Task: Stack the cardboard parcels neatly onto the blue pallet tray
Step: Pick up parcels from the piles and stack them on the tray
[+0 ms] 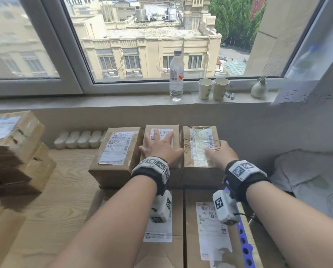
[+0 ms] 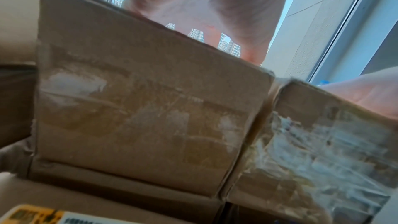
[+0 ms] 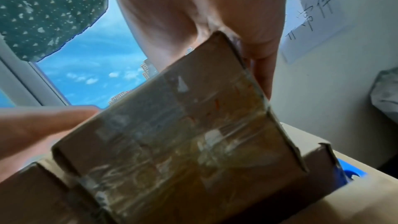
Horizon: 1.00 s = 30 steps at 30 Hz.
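Two bare forearms reach forward from the bottom edge of the head view, each wrist wrapped in a black strap carrying white marker blocks. Under them lie two large flat cardboard parcels (image 1: 206, 229) side by side, each with a white shipping label, resting on the blue pallet tray (image 1: 246, 246), of which only a perforated blue strip shows at the right edge.

On top of these, along the far edge, stands a row of three smaller parcels packed close together. The left hand (image 1: 161, 149) lies flat on the middle parcel (image 1: 152, 132), fingers spread and straight over its barcode label, gripping nothing. The right hand (image 1: 222, 154) grasps the right parcel (image 1: 198, 144): the thumb lies across the top, and the right wrist view shows fingers down the outer side. That box is plain brown corrugated card, creased and wrapped in wrinkled clear tape that glints over a worn label. The left parcel (image 1: 115, 151) of the row stands untouched, with a long white label under tape.

A pale wood-grain floor (image 1: 65, 180) spreads to the left, where more taped parcels (image 1: 14, 151) are piled. Behind the row runs a grey wall with a white ribbed radiator (image 1: 78, 140) low down. Above, the windowsill (image 1: 84, 101) carries a clear plastic bottle (image 1: 176, 74), two paper cups (image 1: 213, 88) and a small round vase (image 1: 259, 89). A crumpled grey bag (image 1: 305, 171) sits to the right.
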### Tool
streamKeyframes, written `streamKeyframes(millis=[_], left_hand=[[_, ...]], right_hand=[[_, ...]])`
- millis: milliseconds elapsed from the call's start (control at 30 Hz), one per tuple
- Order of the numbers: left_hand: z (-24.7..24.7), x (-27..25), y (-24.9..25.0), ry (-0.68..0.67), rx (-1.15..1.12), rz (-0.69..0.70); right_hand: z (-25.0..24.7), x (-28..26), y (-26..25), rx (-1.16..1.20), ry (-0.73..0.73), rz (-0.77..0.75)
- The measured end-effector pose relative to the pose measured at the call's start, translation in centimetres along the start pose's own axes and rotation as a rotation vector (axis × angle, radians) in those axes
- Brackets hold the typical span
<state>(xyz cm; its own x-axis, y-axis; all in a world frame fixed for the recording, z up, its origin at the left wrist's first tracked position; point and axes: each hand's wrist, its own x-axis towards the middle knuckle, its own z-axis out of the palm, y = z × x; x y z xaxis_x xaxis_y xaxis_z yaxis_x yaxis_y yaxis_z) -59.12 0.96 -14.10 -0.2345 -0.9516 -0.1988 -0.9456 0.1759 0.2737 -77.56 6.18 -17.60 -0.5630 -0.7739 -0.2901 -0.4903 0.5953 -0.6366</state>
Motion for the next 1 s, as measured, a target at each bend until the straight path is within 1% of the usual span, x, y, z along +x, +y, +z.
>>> streamKeyframes(millis=[200,333,400,533,700,833,933,1000], left_hand=[[0.1,-0.1,0.2,0.013,0.017,0.006],[0.2,-0.2,0.2,0.027,0.032,0.054],[0.3,-0.4,0.2,0.037,0.048,0.090],[0.4,-0.5,0.3,0.042,0.029,0.120],[0.3,-0.7,0.9,0.030,0.014,0.157],[-0.2,-1.1,1.0,0.037,0.031,0.179],[-0.8,-1.9,0.0,0.074,0.071,0.173],[-1.2,-2.5,-1.6,0.111,0.088,0.157]], right_hand=[[0.0,-1.3,-1.5,-0.233,0.089,-0.111],[0.1,-2.2,-2.6,-0.383,0.138,-0.214],[0.4,-2.3,-2.8,-0.400,0.125,-0.236],[0.8,-2.8,-3.1,-0.408,0.069,-0.227],[0.8,-3.5,-3.7,-0.537,0.102,-0.284],[1.1,-4.1,-5.0,-0.565,0.103,-0.347],[1.5,-5.0,-6.1,-0.582,0.108,-0.397],[2.2,-6.1,-6.9,-0.595,0.101,-0.419]])
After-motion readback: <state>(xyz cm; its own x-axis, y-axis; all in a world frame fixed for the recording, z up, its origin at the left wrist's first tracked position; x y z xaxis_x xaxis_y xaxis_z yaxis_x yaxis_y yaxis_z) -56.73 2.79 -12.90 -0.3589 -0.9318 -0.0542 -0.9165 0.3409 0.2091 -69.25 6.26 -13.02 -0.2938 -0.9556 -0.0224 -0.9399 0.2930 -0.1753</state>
